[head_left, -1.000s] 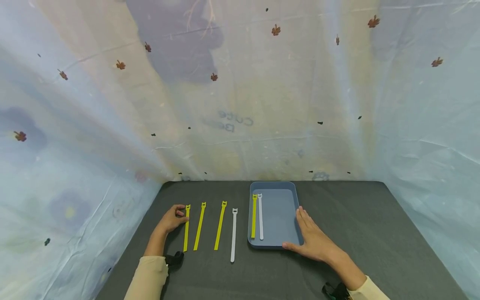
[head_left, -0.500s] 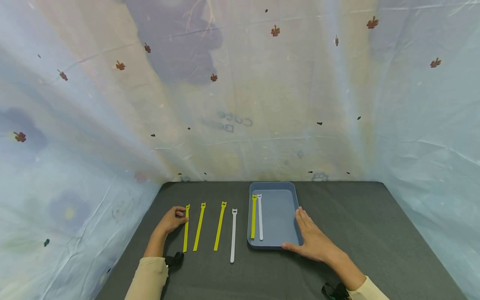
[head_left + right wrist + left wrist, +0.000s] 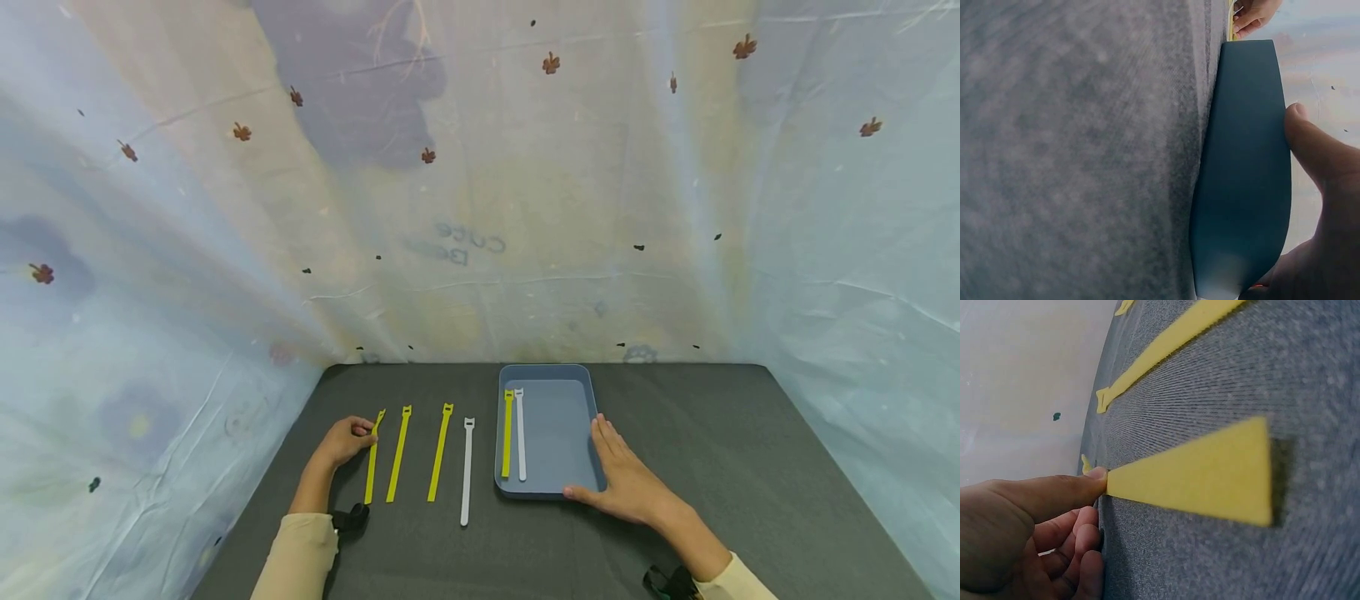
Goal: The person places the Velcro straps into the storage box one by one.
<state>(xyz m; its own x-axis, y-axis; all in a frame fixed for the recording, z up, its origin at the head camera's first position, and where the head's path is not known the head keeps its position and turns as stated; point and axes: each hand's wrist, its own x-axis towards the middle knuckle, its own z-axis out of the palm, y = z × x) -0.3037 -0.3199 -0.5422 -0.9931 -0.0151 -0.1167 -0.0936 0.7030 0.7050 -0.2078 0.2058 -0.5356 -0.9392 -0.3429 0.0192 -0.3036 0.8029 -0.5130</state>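
Note:
My left hand point(image 3: 347, 440) pinches a yellow cable tie point(image 3: 371, 479) between thumb and fingers, just below its slotted head. In the left wrist view the tie's flat tail point(image 3: 1204, 475) points toward the camera, with a shadow beside its end. To its right lie a second yellow tie point(image 3: 399, 454), a third yellow tie point(image 3: 440, 454) and a white tie point(image 3: 467, 475), in a row. My right hand point(image 3: 637, 487) rests with straight fingers along the right side of a blue-grey tray point(image 3: 558, 442), its thumb at the near rim. Inside the tray are one yellow tie point(image 3: 507, 433) and one white tie point(image 3: 521, 435).
Dark grey cloth point(image 3: 420, 558) covers the table. A patterned sheet point(image 3: 480, 208) hangs behind the far edge and along both sides. Black straps point(image 3: 349, 518) are on the wrists.
The head end of the pinched yellow tie has tilted to the right, bending the tie near the left fingers. The right hand, tray and other ties stay in place.

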